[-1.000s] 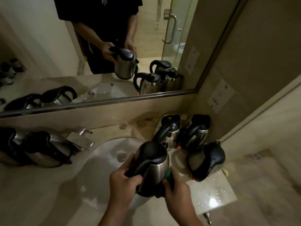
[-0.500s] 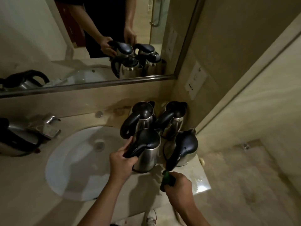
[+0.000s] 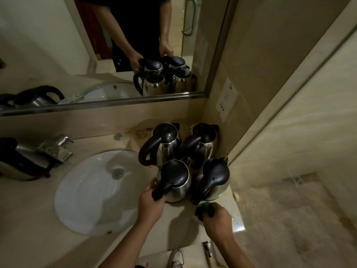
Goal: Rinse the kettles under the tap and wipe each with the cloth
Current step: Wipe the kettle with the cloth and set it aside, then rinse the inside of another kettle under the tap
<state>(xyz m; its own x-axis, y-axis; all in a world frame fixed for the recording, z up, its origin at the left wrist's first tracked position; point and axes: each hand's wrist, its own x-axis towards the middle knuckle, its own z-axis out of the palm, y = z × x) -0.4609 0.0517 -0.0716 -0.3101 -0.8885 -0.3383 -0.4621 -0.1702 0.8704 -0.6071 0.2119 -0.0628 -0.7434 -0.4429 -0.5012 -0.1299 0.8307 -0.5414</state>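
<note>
While the left hand grips its handle, the kettle stands on the counter.

the kettle at far left is cut off by the frame edge, the green cloth mostly buried in the right hand — the near kettle's handle partly covered by the left hand.
</note>
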